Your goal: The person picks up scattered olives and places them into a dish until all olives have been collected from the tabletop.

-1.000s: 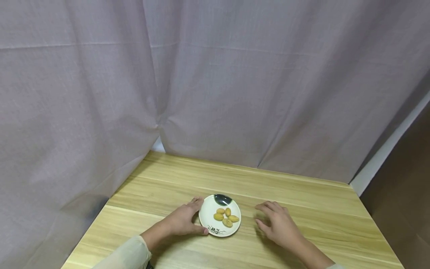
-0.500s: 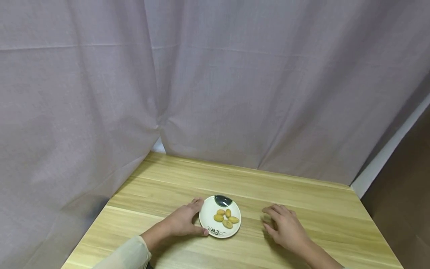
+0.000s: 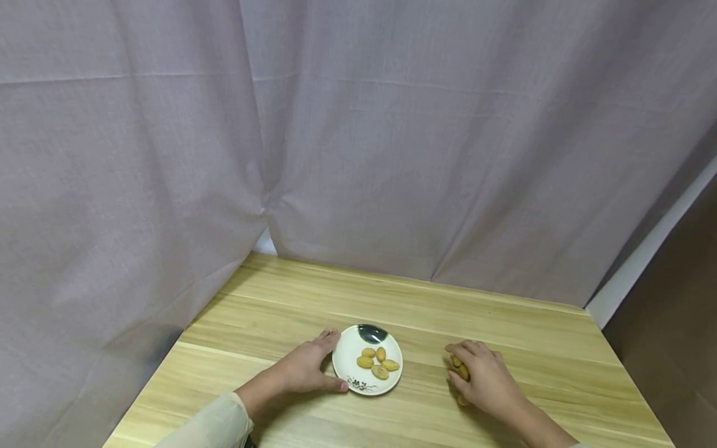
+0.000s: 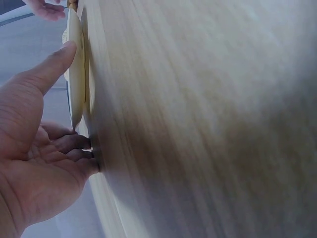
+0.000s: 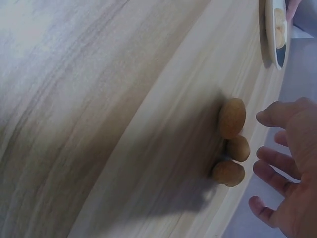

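A small white plate (image 3: 347, 356) with a dark patch and a floral mark bears several small yellow oval pieces (image 3: 379, 372). My left hand (image 3: 302, 367) rests at its left rim, thumb straight along the near edge and fingers at the far side. In the left wrist view that thumb lies against the rim of the plate (image 4: 77, 99). To the right of the plate, my right hand (image 3: 490, 381) hovers low over the table. Beneath its spread fingers, the right wrist view shows three brownish ovals (image 5: 232, 119) in a row on the wood, apart from the fingertips.
A light wooden table (image 3: 313, 286) carries everything. Grey-mauve curtains (image 3: 358, 155) hang behind it and along its left side. At the far right stands a brown panel (image 3: 678, 298).
My right hand has shifted to the right, away from the plate. The ovals below it now show between thumb and fingers, where none showed before. My left hand and the plate stay put.
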A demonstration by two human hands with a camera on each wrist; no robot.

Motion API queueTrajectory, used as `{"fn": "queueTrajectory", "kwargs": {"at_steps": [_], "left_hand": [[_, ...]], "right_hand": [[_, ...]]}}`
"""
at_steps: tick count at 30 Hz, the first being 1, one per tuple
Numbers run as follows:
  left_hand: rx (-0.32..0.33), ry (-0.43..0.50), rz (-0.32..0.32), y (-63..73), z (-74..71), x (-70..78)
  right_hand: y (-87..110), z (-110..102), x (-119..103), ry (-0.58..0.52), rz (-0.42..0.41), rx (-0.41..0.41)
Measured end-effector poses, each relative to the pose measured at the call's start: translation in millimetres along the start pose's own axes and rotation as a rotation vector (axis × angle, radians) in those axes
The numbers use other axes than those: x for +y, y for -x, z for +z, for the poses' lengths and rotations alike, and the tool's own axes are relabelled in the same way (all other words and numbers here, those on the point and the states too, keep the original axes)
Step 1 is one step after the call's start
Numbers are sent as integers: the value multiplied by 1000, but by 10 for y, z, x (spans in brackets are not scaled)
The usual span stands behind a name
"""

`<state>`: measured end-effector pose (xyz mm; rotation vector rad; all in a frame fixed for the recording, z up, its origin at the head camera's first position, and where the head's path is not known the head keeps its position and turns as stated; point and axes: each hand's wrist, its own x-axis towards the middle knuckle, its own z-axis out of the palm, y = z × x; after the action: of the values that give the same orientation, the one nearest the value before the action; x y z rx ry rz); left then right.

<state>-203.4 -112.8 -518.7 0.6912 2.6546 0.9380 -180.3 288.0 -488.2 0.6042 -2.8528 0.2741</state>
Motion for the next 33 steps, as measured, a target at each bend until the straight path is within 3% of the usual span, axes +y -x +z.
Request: {"fn": "queueTrajectory", "kwargs": {"at_steps": [9, 20, 33], "left_hand": [[-3, 13, 1, 21, -9, 29], [-6, 14, -12, 16, -7, 22], [-8, 12, -18, 20, -10, 29]], "right_hand": [[7, 73, 52, 14, 16, -35], [-42, 115, 58, 64, -51, 37], [-69, 112, 36, 54, -62, 22]]}}
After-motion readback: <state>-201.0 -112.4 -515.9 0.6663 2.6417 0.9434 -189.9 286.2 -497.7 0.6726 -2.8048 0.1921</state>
